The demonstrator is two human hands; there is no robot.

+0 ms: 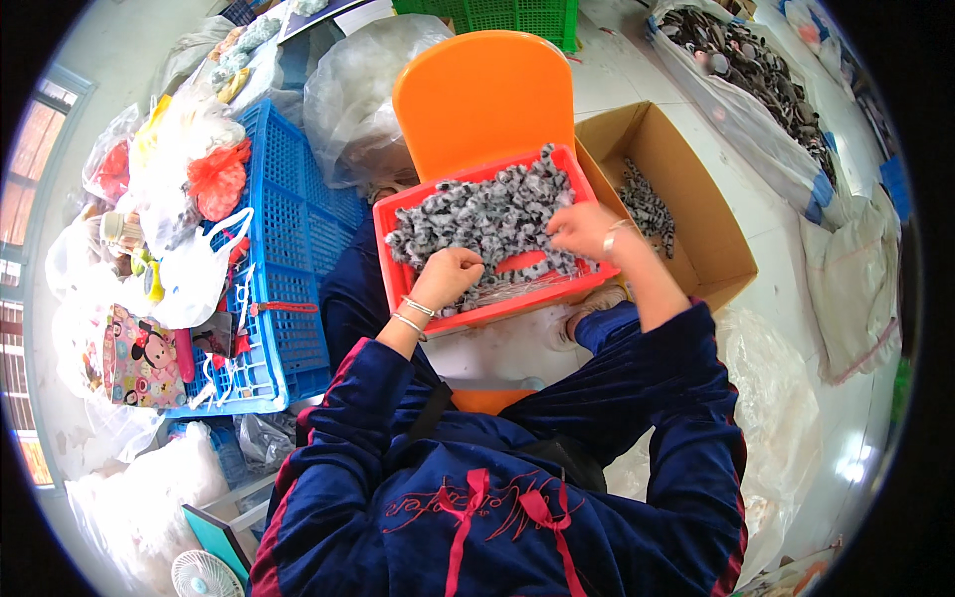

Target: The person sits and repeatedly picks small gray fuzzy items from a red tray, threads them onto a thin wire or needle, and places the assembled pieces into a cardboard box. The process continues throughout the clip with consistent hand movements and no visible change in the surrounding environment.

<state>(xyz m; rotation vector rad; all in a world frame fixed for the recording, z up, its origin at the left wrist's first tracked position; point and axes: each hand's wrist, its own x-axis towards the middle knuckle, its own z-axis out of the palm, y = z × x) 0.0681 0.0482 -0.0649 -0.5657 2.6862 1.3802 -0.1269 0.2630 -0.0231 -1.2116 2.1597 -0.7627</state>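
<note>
A red plastic tray (pixel 386 261) rests on the front of an orange chair (pixel 484 99), filled with small fluffy grey-and-black striped pieces (pixel 487 211). Over its near left part is my left hand (pixel 450 277), fingertips pinched together; anything between them is too small to make out. My right hand (pixel 585 231) is at the tray's right side, close above the striped pieces, its fingers curled in a pinch whose contents I cannot make out. Thin clear strips or sticks (pixel 507 290) lie along the tray's near edge, between the two hands.
An open cardboard box (pixel 711 224) with more striped pieces stands right of the tray. On the left, a blue plastic crate (pixel 298 348) carries bags and a patterned pouch (pixel 144 360). A large sack of dark pieces (pixel 741 70) lies at the far right, a green crate (pixel 487 14) behind the chair.
</note>
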